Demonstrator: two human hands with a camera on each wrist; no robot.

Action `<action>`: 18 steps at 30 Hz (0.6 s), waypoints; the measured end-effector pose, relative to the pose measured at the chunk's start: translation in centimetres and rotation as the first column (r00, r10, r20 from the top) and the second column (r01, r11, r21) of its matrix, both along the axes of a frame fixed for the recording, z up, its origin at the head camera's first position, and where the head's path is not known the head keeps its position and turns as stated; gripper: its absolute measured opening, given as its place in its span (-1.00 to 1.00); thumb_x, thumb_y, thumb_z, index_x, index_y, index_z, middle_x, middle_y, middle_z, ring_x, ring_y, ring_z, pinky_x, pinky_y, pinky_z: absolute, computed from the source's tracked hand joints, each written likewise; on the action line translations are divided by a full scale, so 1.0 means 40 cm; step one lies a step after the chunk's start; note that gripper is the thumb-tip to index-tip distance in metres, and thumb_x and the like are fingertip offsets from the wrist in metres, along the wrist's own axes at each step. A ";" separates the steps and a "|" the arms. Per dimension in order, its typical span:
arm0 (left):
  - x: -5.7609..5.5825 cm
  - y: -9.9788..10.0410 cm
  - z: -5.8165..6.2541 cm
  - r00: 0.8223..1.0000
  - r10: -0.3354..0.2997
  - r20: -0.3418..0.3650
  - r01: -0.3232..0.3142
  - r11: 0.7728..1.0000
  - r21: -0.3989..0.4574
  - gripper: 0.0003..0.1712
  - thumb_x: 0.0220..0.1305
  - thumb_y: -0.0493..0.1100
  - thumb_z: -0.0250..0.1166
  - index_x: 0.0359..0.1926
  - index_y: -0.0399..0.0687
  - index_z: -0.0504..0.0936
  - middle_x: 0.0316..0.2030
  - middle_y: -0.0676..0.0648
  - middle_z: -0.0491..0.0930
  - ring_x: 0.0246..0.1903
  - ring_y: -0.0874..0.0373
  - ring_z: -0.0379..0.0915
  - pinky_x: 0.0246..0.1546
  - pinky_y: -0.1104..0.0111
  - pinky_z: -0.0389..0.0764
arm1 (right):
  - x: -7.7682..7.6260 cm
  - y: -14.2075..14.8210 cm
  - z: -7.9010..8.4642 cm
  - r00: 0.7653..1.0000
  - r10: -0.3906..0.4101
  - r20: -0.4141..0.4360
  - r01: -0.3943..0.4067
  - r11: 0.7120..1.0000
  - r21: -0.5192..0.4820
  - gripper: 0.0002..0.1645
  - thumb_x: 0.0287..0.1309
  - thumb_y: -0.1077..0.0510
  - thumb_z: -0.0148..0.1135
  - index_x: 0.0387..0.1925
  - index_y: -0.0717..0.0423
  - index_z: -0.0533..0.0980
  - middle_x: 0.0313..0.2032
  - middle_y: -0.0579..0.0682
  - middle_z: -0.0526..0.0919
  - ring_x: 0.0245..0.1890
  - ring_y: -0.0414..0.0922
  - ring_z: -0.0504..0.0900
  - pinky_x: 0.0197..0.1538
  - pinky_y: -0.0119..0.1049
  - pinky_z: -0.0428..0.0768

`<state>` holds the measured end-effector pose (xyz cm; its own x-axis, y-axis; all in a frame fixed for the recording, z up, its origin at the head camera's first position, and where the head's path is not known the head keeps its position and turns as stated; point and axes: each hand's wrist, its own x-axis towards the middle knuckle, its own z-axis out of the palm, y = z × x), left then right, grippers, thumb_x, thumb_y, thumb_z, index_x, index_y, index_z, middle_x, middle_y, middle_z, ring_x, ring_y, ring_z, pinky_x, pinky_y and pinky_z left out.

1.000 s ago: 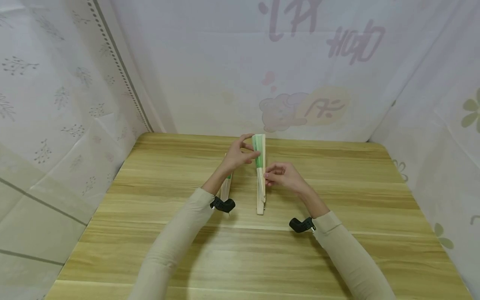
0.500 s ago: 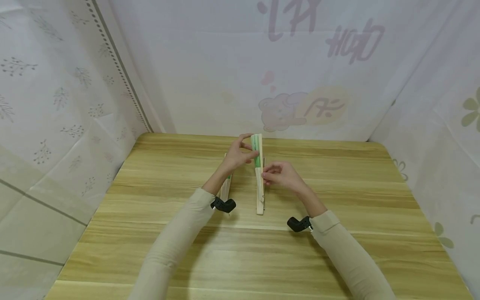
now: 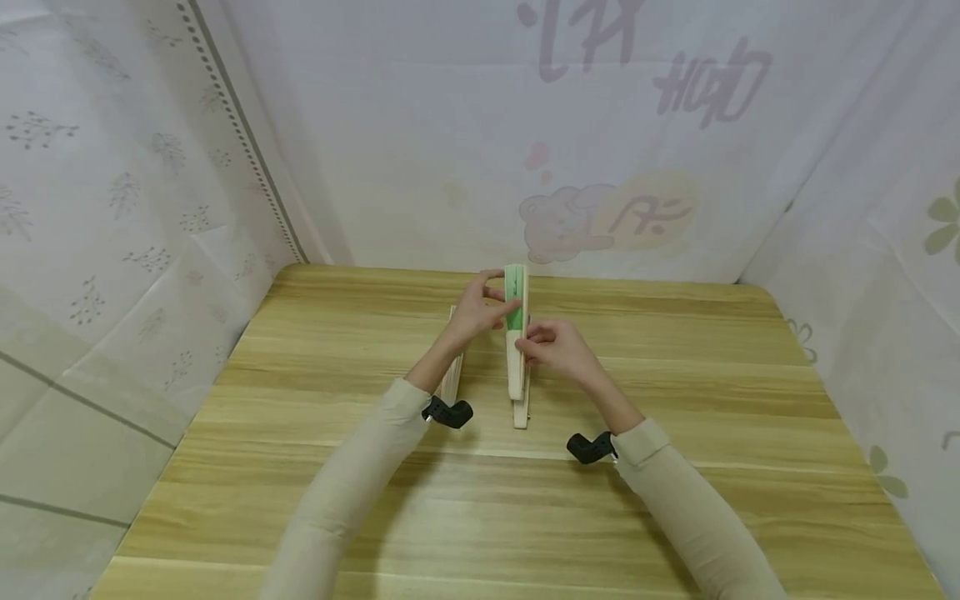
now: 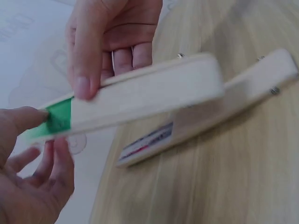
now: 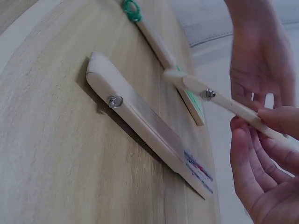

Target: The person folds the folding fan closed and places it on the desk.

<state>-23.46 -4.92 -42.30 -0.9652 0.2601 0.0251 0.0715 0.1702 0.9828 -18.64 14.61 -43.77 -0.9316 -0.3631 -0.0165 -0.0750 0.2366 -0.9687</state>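
A folded hand fan with a green leaf and pale wooden ribs (image 3: 515, 358) hangs above the table. My left hand (image 3: 471, 310) pinches its green end between thumb and fingers. Lower down, my right hand (image 3: 558, 346) pinches the wooden ribs near the middle. Below it a second folded fan (image 4: 243, 98), with a blue, white and red pattern at one end, lies on the table. A third folded fan (image 5: 156, 44), also green, lies to the left with a green cord loop (image 5: 132, 10) at its pivot end; my left forearm partly covers it in the head view.
The wood-grain table (image 3: 480, 517) carries the two lying fans close together near its middle. Patterned cloth hangs along the back (image 3: 420, 150), left and right. A black wrist camera (image 3: 447, 412) juts from my left wrist just over the left fan.
The held fan has turned in my fingers, from its narrow edge to its broad face towards the head camera. My right hand has shifted slightly left, while my left hand stays nearly in place.
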 end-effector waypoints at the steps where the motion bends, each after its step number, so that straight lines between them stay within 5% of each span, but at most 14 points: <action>1: 0.005 -0.003 0.000 1.000 -0.028 0.008 0.028 1.000 0.002 -0.28 0.36 -0.24 0.39 0.45 -0.16 0.31 -0.07 -0.27 0.54 -0.27 -0.10 0.63 -0.19 0.00 0.70 | 0.000 0.005 -0.002 1.000 -0.002 0.021 0.002 1.000 -0.018 -0.79 0.36 0.27 0.32 -0.13 0.40 0.59 -0.26 0.23 0.71 -0.29 0.09 0.72 -0.08 0.17 0.66; 8: 0.057 -0.023 -0.015 0.981 -0.180 0.075 0.179 0.984 0.021 -0.49 0.40 -0.36 0.31 0.31 -0.34 0.44 -0.10 -0.29 0.63 -0.18 -0.22 0.68 -0.18 -0.07 0.69 | 0.002 0.046 -0.012 0.998 0.007 0.068 0.001 0.994 -0.108 -0.69 0.37 0.31 0.28 0.04 0.47 0.59 -0.15 0.25 0.72 -0.23 -0.01 0.74 -0.01 0.13 0.63; 18: 0.096 0.009 -0.026 0.989 -0.139 0.047 0.137 0.990 0.037 -0.55 0.36 -0.43 0.31 0.24 -0.41 0.49 -0.12 -0.32 0.62 -0.25 -0.23 0.69 -0.27 -0.03 0.71 | 0.007 0.064 -0.021 0.998 0.008 0.055 -0.002 0.995 -0.104 -0.68 0.40 0.27 0.27 0.04 0.45 0.61 -0.13 0.25 0.73 -0.20 0.03 0.74 -0.01 0.16 0.63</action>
